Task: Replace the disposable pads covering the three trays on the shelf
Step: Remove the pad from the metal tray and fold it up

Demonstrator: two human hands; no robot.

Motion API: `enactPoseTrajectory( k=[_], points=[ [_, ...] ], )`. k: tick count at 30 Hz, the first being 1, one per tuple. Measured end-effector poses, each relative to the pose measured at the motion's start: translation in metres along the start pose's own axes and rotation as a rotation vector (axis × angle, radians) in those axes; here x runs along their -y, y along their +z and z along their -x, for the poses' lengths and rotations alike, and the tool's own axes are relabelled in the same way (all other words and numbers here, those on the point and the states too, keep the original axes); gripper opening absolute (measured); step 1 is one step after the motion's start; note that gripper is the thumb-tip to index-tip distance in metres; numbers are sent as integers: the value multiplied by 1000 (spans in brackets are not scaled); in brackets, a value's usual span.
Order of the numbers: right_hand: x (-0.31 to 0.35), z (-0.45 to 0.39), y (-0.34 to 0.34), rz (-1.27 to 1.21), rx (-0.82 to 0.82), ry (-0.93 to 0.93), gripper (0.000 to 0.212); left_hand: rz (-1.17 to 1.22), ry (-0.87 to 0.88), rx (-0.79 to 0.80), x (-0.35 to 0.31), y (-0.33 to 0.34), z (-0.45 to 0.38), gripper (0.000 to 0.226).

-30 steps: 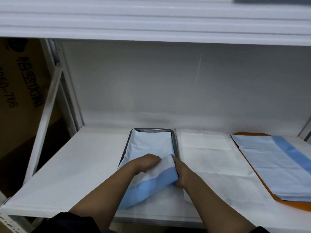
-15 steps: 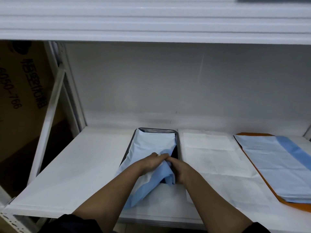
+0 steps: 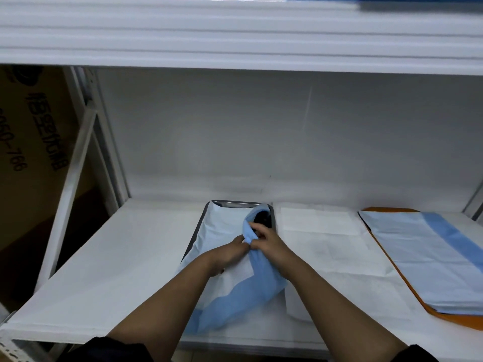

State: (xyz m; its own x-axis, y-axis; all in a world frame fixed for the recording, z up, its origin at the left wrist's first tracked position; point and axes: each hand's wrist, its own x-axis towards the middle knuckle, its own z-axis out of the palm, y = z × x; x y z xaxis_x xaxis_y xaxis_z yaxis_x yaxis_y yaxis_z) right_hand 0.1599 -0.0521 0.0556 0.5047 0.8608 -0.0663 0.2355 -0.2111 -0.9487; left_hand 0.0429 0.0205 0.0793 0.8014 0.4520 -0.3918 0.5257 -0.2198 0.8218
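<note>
Both hands, left hand and right hand, pinch the blue pad, fingers curled, bunching it to clear the left tray.

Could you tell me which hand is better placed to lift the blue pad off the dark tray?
Probably the right hand: it pinches the bunched blue pad at its raised fold over the dark tray. The left hand grips lower, on the white side.

A white shelf sits under another white shelf board. The back wall is plain and grey-white. A brown cardboard box with black writing stands at the left.
</note>
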Motion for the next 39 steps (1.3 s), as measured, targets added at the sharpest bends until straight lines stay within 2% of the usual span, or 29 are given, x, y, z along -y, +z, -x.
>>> enactPoseTrajectory(
  k=[3,5,8,11,13,14,17,20,23,25,27,29,30,32,34,37,39],
  points=[
    [-3,4,-8,-390,141,200,31,23,4,12,6,-2,-8,46],
    [-11,-2,-13,-597,99,289,35,13,22,-4,8,-3,-12,54],
    [-20,-18,-16,-698,-57,341,31,-38,42,14,14,-5,-21,78],
    [-17,-35,-14,-731,-103,399,36,-122,59,70,12,-3,-23,79],
    [-21,-47,-15,-567,-133,377,65,-193,65,98,10,-2,-26,80],
    [-21,-50,-17,-410,-147,295,78,-220,73,107,10,-1,-28,80],
    [-20,-52,-18,117,-156,-47,75,-285,108,115,14,2,-33,83],
    [-25,-50,-17,481,-84,-257,73,-303,155,90,17,5,-38,81],
    [-32,-41,-19,745,-57,-403,77,-310,187,73,17,8,-42,80],
    [-39,-36,-21,741,-104,-437,74,-338,187,83,20,11,-46,83],
    [-48,-35,-18,579,-276,-363,61,-344,168,88,23,13,-49,82],
    [-53,-36,-22,327,-466,-129,54,-306,126,71,24,15,-51,73],
    [-54,-36,-25,221,-502,27,54,-273,104,60,25,14,-52,67],
    [-57,-37,-34,30,-475,286,61,-223,77,28,29,11,-54,54],
    [-58,-31,-42,-148,-437,407,65,-241,57,-27,34,5,-52,45],
    [-63,-26,-47,-108,-366,481,57,-304,9,-129,50,-10,-51,39],
    [-66,-21,-48,-32,-267,521,59,-367,-27,-221,62,-22,-48,37]
  ],
)
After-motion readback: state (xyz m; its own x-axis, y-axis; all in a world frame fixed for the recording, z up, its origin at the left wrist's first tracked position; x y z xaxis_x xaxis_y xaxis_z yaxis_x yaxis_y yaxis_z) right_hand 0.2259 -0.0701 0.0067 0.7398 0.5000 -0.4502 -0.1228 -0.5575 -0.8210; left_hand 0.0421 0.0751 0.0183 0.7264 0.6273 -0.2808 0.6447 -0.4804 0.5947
